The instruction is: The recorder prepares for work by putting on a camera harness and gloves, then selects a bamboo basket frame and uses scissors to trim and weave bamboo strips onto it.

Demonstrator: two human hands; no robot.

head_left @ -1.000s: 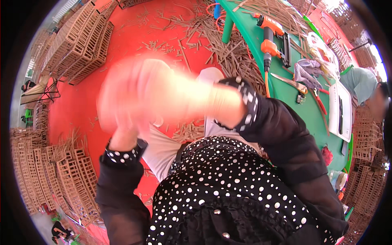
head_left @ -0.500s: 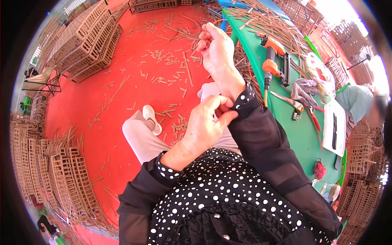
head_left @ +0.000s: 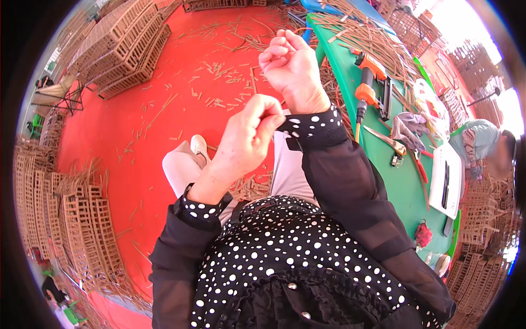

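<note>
Red floor (head_left: 137,159), littered with thin brown strips (head_left: 219,101), extends past stacked slatted crates (head_left: 126,49) to a green table (head_left: 394,192), as we record from the head view. We find the left hand (head_left: 238,142) closed in a pinch on the edge of the black, white-dotted right cuff (head_left: 315,123), which sits around the right wrist. We note the right hand (head_left: 290,63) raised, palm toward us, fingers loosely curled and part open. An orange-and-black power tool (head_left: 371,82) and scissors (head_left: 386,139) lie near the table's left edge, a white tray (head_left: 439,189) at its right edge. Beyond, a co-worker (head_left: 475,140) appears, somewhat unclear.
</note>
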